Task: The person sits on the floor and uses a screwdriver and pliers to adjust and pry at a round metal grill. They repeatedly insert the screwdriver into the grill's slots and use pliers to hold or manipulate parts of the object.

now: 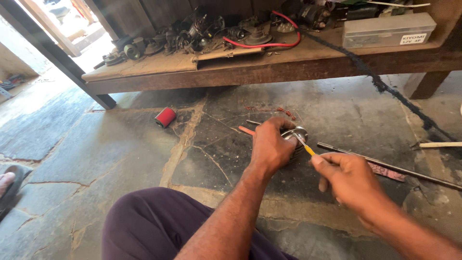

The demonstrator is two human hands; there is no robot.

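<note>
Far left edge: a sandalled foot (6, 182) on the cracked stone floor (96, 144). Next, a red spool (165, 117) lying on its side just in front of a low wooden bench (269, 67), whose top carries a heap of dusty motor parts (192, 33), a loop of red cable (279, 42) and, further right, a pale plastic box (389, 30). Near bottom, the person's knee in dark purple cloth (154, 226). Centre: left hand (270, 147), fingers curled over a round metal part (297, 136) resting on the floor, gripping it from above. Right of it: right hand (349, 179), closed in a pinch on a yellow-handled tool (305, 146) whose thin tip touches the metal part. Behind the hands, a long metal rod (385, 165) lies on the floor. Far right: a pale stick (440, 144).
</note>
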